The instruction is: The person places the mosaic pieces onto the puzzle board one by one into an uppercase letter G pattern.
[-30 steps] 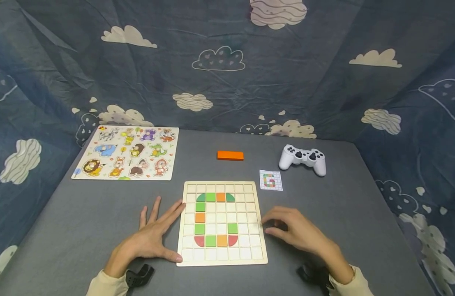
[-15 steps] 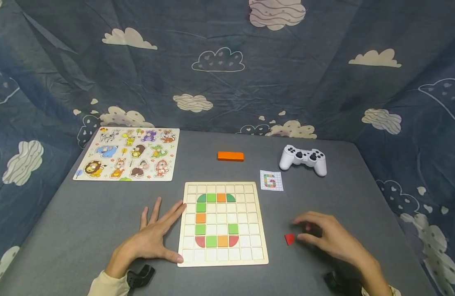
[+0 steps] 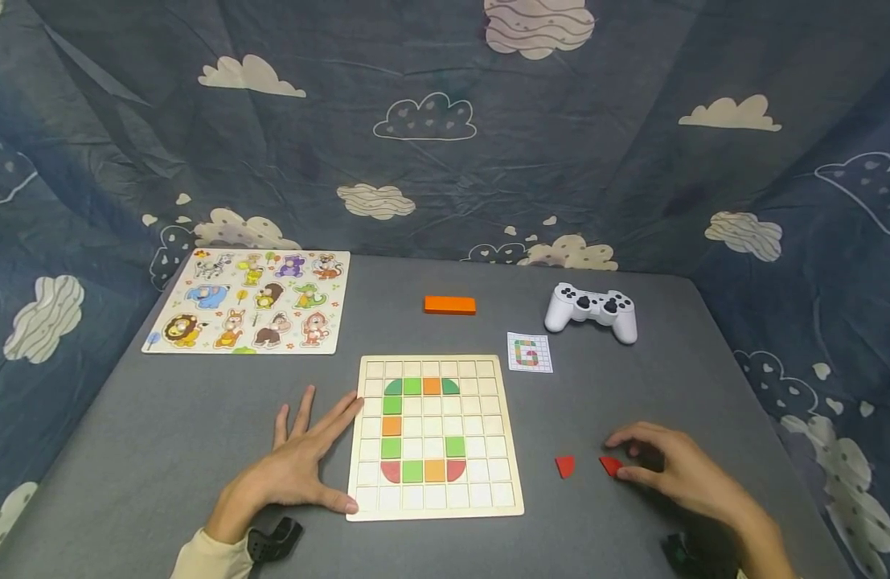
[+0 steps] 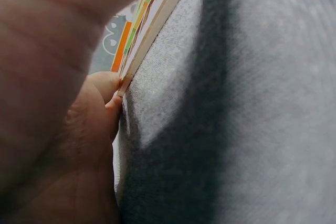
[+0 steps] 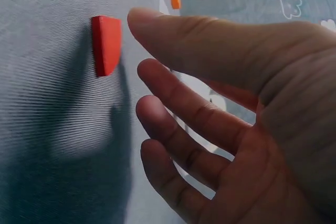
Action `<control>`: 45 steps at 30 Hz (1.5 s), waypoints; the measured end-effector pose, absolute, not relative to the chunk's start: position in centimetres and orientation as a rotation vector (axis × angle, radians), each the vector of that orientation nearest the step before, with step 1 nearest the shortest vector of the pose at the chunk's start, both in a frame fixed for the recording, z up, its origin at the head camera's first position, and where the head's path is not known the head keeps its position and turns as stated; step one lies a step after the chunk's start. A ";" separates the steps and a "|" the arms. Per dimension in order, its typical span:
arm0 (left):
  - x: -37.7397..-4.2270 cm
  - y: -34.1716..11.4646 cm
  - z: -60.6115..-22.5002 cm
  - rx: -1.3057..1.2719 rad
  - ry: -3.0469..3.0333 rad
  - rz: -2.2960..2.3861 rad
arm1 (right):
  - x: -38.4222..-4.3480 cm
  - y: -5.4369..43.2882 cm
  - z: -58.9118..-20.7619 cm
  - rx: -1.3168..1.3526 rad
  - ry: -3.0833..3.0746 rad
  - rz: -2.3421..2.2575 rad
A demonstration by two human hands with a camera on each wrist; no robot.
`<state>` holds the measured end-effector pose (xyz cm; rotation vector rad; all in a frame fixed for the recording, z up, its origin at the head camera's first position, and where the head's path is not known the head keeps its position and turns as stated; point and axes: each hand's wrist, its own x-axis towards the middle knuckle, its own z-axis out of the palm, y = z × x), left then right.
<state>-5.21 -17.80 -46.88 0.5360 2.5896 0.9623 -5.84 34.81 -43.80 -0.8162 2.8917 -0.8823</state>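
Observation:
The square wooden grid board (image 3: 488,515) lies mid-table with green, orange and red tiles set in a ring-like outline. Spread along its left edge, my left hand (image 3: 289,470) touches it with thumb and index finger. To the right of the board lie two red quarter-round tiles: a nearer one (image 3: 564,466) and a farther one (image 3: 609,466). My right hand (image 3: 679,470) hovers over the farther tile, thumb and fingers apart. The right wrist view shows one red tile (image 5: 106,45) just off the thumb tip, ungripped. In the left wrist view the thumb covers much of the board.
A pattern card (image 3: 530,353) lies beyond the board's right corner, with a white game controller (image 3: 592,312) behind it. Farther back are an orange block (image 3: 449,305) and, at left, an animal puzzle board (image 3: 245,301). A cloud-print cloth (image 3: 445,193) rises behind the table.
My right hand has moved right, away from the board. Two red tiles now show on the table, first one and then the other. My left hand has stayed in place.

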 end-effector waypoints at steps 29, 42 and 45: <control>-5.1 -17.8 -47.0 0.518 2.589 0.956 | -6.3 34.8 -45.0 -0.866 2.805 -0.914; -5.2 -17.8 -46.9 0.515 2.594 0.946 | -7.0 34.4 -44.4 -0.765 2.731 -0.916; -5.3 -17.8 -46.9 0.517 2.596 0.944 | -7.3 33.9 -44.0 -0.805 2.719 -0.914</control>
